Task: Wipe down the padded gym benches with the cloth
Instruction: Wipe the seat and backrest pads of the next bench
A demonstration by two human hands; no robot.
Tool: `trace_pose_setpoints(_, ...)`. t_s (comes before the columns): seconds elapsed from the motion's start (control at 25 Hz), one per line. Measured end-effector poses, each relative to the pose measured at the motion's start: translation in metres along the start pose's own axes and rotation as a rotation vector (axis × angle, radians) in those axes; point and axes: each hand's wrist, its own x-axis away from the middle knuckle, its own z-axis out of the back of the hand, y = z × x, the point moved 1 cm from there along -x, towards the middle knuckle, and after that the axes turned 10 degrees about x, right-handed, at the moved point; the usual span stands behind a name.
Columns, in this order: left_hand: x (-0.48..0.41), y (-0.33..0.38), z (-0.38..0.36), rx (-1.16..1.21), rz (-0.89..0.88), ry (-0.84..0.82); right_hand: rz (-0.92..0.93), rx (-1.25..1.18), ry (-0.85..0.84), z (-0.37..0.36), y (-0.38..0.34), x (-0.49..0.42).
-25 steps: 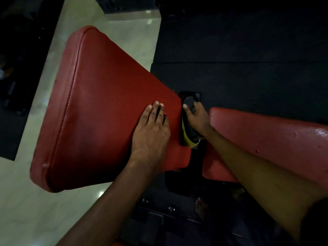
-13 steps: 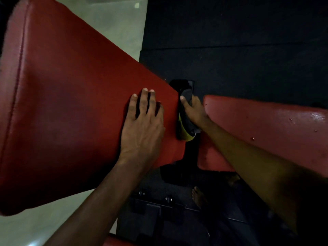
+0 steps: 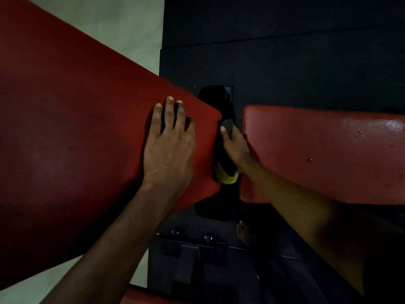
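While the left hand (image 3: 168, 148) lies flat and empty on the large red pad (image 3: 76, 128), the right hand (image 3: 235, 145) has its grip closed on the dark-and-yellow cloth (image 3: 225, 172) in the gap, pressing it against that pad's end edge, with the second pad (image 3: 328, 154) just right.

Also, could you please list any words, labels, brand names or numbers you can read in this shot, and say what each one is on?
None can be read: the large red pad, the second red pad, the black and yellow cloth and the dark frame below show no legible text.
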Motion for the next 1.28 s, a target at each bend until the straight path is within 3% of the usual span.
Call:
trace_pose_setpoints(0.16,-0.008,0.009,-0.012,0.009,0.010,0.024,0.026,-0.026,0.026,0.010,-0.010,-0.037)
trace_pose_setpoints(0.24,-0.015,0.017,-0.018,0.028,0.008,0.023,-0.054,-0.111,-0.022,0.008,-0.002,-0.040)
trace_pose_setpoints(0.32,-0.020,0.024,-0.023,0.023,0.012,-0.009,-0.167,-0.131,-0.096,-0.001,0.020,-0.021)
trace_pose_setpoints(0.48,-0.025,0.027,-0.028,-0.012,0.006,-0.087,-0.314,-0.405,-0.236,-0.025,0.065,0.034)
trace_pose_setpoints(0.6,-0.028,0.030,-0.031,-0.014,-0.026,-0.109,-0.372,-0.428,-0.169,-0.047,0.095,0.044)
trace_pose_setpoints(0.68,-0.030,0.033,-0.033,-0.026,-0.042,-0.119,-0.385,-0.404,-0.211,-0.042,0.090,0.061)
trace_pose_setpoints(0.76,-0.033,0.035,-0.037,-0.022,-0.066,-0.122,-0.337,-0.276,-0.275,-0.024,0.080,0.074)
trace_pose_setpoints(0.88,-0.030,0.047,-0.051,0.042,-0.114,-0.137,-0.197,0.191,-0.389,0.021,0.071,0.084)
trace_pose_setpoints(1.0,-0.013,0.079,-0.087,0.218,-0.154,-0.193,-0.045,0.663,-0.183,0.086,0.073,0.085)
trace_pose_setpoints(1.08,0.002,0.106,-0.117,0.403,-0.165,-0.222,0.029,0.826,-0.003,0.125,0.091,0.079)
trace_pose_setpoints(1.16,0.017,0.135,-0.149,0.668,-0.111,-0.229,0.076,0.926,0.062,0.147,0.112,0.069)
trace_pose_setpoints(1.28,0.032,0.174,-0.194,1.105,0.124,-0.395,0.203,1.038,-0.074,0.156,0.145,0.054)
